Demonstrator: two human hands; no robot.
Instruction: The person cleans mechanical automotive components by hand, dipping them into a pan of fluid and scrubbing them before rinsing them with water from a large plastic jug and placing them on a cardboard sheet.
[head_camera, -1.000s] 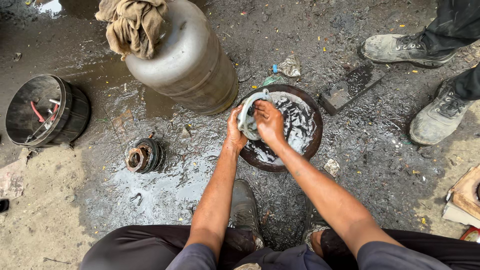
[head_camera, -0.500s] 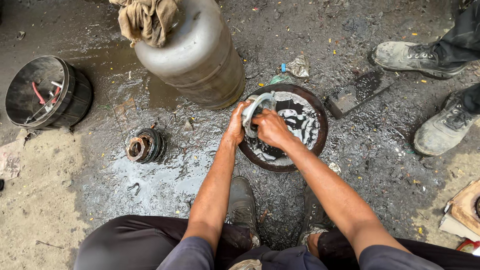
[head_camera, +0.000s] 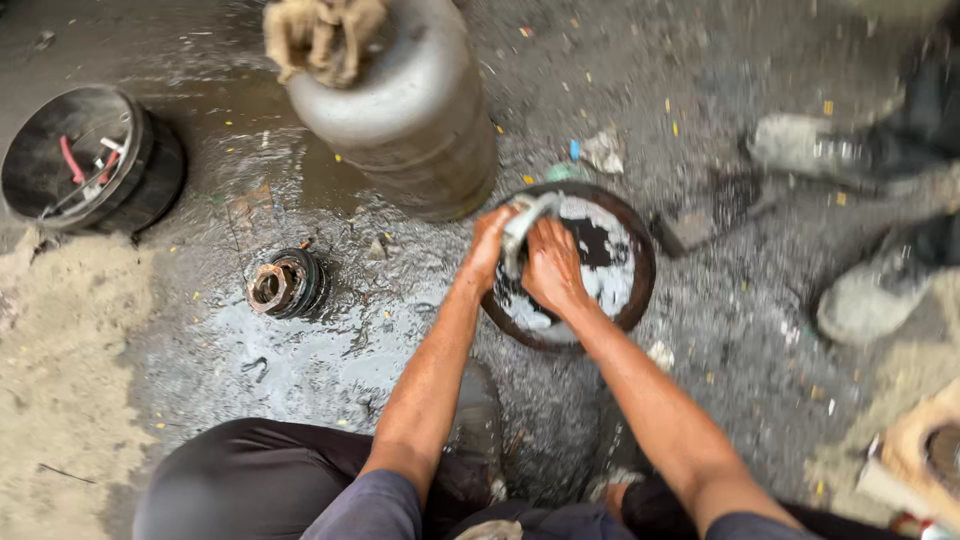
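I crouch over a round, rusty-rimmed pan (head_camera: 640, 290) of dark oily liquid on the wet ground. Both my hands grip a curved grey metal part (head_camera: 524, 218) over the pan's left side. My left hand (head_camera: 488, 240) clasps it from the left. My right hand (head_camera: 553, 268) presses on it from the right, fingers wrapped around its lower end. The part's lower end is hidden behind my fingers.
A grey gas cylinder (head_camera: 420, 110) with a dirty rag (head_camera: 318, 35) on top lies just beyond the pan. A black bucket (head_camera: 90, 160) with tools stands far left, a rusty round part (head_camera: 283, 284) lies on the wet patch. Another person's shoes (head_camera: 880, 290) stand at the right.
The view has shifted slightly and blurred. My hands stay on the metal part over the pan, with the right hand sliding a little lower along it.
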